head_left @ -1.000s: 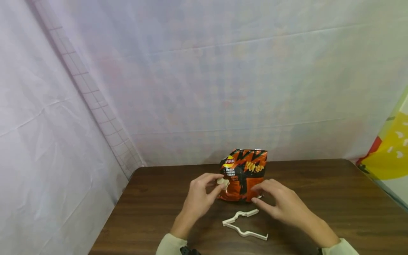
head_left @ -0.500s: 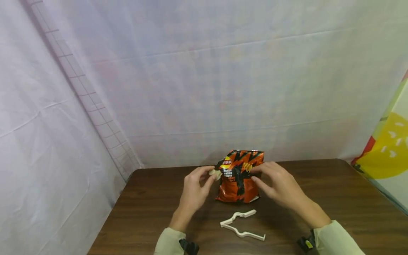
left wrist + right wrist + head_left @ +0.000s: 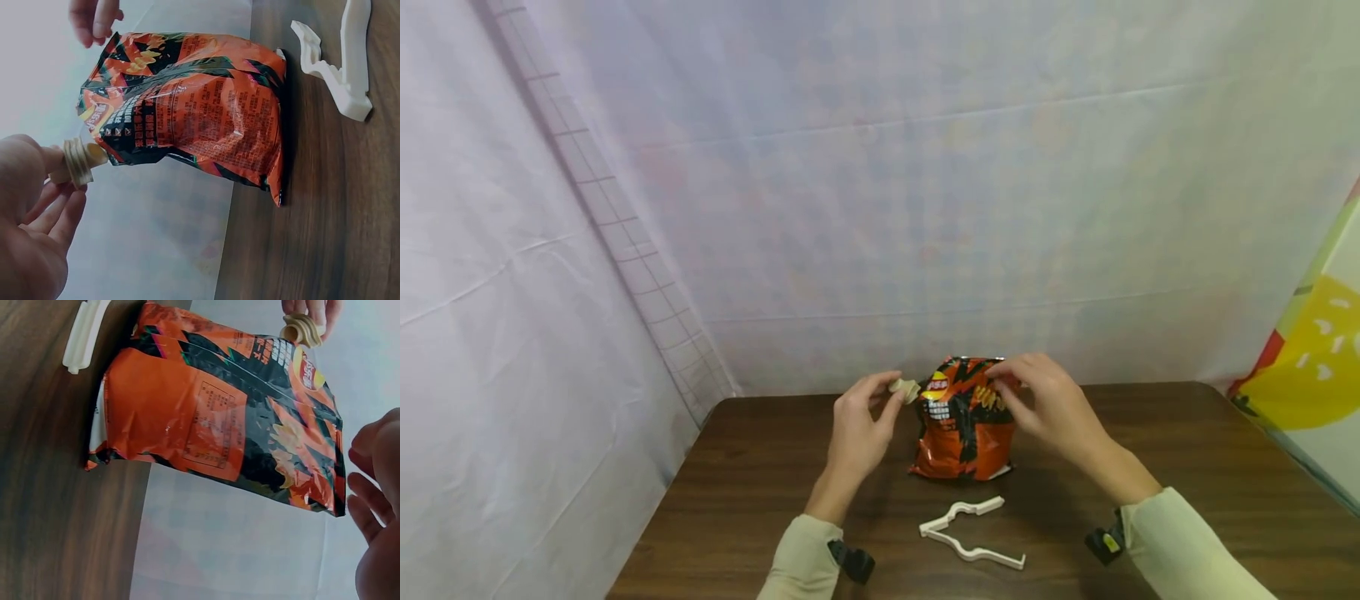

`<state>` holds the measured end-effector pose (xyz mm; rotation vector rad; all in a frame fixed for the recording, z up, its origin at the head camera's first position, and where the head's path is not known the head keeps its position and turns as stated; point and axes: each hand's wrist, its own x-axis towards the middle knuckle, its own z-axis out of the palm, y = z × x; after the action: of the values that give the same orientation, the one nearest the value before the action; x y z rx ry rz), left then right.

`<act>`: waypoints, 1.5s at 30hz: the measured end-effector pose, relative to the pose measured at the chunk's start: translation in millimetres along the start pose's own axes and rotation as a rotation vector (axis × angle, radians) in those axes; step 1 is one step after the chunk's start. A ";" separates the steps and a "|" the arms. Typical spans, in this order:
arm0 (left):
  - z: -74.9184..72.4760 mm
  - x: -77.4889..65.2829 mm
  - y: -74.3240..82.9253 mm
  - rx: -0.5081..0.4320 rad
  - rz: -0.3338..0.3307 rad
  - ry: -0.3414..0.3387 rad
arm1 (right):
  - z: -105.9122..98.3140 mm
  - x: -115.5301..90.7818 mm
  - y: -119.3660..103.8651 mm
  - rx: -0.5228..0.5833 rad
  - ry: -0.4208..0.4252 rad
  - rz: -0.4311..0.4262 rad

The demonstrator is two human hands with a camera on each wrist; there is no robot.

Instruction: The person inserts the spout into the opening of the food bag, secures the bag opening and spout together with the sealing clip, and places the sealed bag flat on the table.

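My left hand [image 3: 859, 429] pinches a small cream ridged cap [image 3: 907, 390] between thumb and fingers, at the left upper side of an orange and black chip bag [image 3: 966, 446]. In the left wrist view the cap [image 3: 76, 164] looks ring-shaped, with its end close by the bag's corner. The bag stands upright on the table, its lower edge down. Beside the bag's top right corner is my right hand [image 3: 1060, 408], its fingers [image 3: 369, 509] loosely bent and a small gap from the bag's edge in the right wrist view. In front lies a white bag clip [image 3: 934, 527], spread in a V.
The brown wooden table [image 3: 760, 492] ends just behind the bag, where a pale cloth backdrop [image 3: 880, 233] hangs. Another white cloth [image 3: 512, 333] hangs on the left. At the right side is a yellow and red printed panel [image 3: 1315, 358].
Both hands have risen along the bag. My left hand carries the cap up to the bag's upper left side, and my right hand has gone from the bag's lower right to its top right corner.
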<state>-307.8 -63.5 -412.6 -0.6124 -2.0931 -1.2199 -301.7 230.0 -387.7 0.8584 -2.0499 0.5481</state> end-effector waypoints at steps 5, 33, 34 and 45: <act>2.6 2.4 -1.6 -0.038 -0.012 0.006 | -0.8 7.0 2.4 -0.031 0.012 0.023; 26.9 9.4 -1.9 -0.205 -0.203 -0.048 | -1.1 11.5 -0.7 -0.170 -0.043 0.163; 26.8 9.1 -1.8 -0.202 -0.205 -0.050 | -1.2 11.4 -0.6 -0.171 -0.045 0.163; 27.2 0.9 -4.4 -0.221 -0.256 -0.079 | -3.2 11.3 0.8 -0.181 -0.065 0.159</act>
<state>-319.1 -41.4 -424.6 -0.5068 -2.1689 -1.6101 -305.4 228.3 -376.7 0.6178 -2.2020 0.4170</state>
